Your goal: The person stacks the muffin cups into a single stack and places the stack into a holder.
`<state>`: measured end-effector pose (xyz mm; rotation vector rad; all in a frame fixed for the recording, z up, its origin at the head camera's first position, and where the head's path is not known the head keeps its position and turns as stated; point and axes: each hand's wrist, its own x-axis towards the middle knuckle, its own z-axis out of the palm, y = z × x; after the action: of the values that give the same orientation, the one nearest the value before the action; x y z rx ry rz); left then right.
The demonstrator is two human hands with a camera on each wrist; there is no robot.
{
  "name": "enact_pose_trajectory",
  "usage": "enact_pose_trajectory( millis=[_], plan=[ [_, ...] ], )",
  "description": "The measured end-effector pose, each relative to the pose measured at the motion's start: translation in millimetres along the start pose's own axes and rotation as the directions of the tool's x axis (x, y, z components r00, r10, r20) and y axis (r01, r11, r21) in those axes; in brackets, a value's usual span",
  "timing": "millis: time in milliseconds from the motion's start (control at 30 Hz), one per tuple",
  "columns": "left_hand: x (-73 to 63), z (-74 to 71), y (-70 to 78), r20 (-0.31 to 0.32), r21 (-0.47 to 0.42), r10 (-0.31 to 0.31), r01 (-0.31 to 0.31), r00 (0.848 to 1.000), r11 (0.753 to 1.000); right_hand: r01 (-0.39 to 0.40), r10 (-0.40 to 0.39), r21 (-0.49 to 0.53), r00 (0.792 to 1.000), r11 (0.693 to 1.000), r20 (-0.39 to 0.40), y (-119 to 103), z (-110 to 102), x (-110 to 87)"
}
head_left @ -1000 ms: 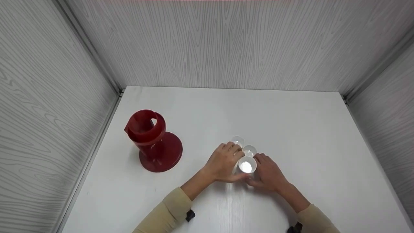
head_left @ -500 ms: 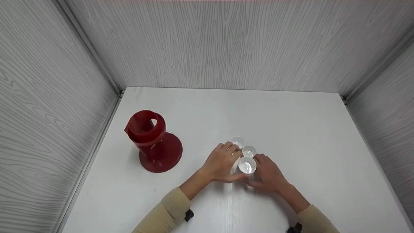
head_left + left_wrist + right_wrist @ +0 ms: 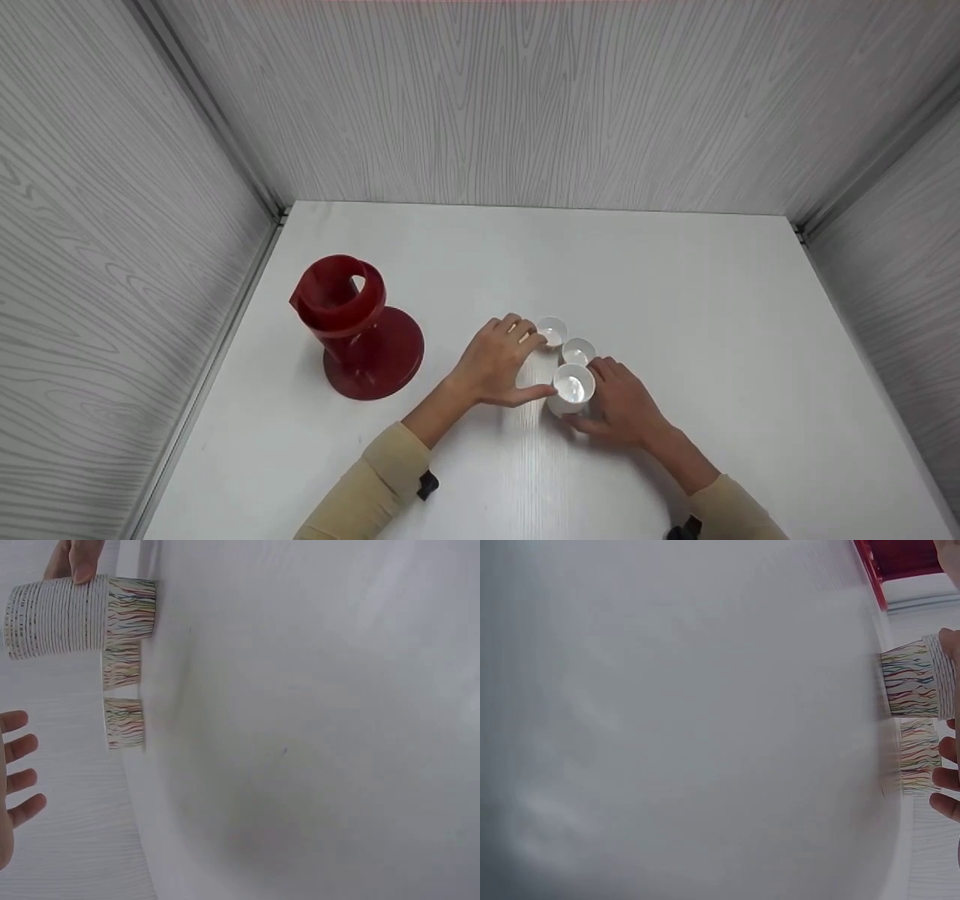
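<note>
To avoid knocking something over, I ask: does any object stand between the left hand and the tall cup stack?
Nothing visible stands between the left hand and the cup stack; the two single cups stand farther back.

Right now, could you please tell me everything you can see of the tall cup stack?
The tall cup stack is many nested, paper-looking cups: white layered rims above, colourful wavy lines on the bottom cup, white inside. It stands upright, apparently on the table, in front of two single cups. The right hand holds its side; whether the left hand touches it is unclear.
</note>
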<state>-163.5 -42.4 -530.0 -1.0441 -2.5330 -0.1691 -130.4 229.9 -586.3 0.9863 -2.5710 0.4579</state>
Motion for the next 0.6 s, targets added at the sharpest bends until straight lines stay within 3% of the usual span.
enact_pose_trajectory(
  millis=[600],
  plan=[
    [1.6, 21.2, -27.4, 0.107, 0.039, -0.059, 0.055, 0.993, 0.998, 0.003, -0.003, -0.030, 1.000, 1.000, -0.001, -0.5, 1.7, -1.6]
  ],
)
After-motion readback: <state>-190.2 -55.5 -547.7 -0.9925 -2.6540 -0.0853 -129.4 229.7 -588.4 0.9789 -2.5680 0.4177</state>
